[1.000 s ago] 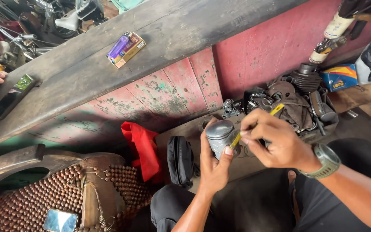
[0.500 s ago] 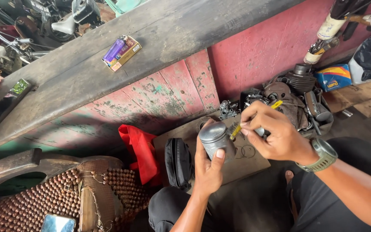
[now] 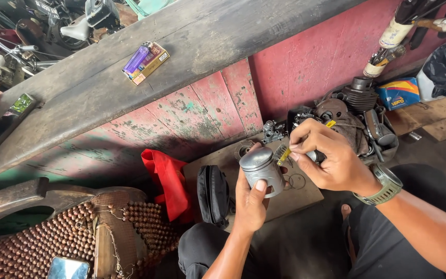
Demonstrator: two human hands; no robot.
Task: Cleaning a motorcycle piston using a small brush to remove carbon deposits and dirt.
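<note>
The left hand (image 3: pixel 251 204) grasps a grey metal cylindrical piston (image 3: pixel 260 170) upright; the right hand (image 3: pixel 331 160), just beside it, pinches a small yellow-handled tool (image 3: pixel 285 153) touching the piston's upper side.

A small-engine repair workshop, worked from the floor.

Greasy engine parts (image 3: pixel 360 111) are heaped at two o'clock against a peeling red wall (image 3: pixel 311 57). A worn wooden bench (image 3: pixel 223 36) crosses overhead, motorcycle handlebars and scrap (image 3: pixel 6 51) crowd ten o'clock, and loose piston rings (image 3: pixel 296 181) lie on a cardboard sheet (image 3: pixel 285 199) at centre.
</note>
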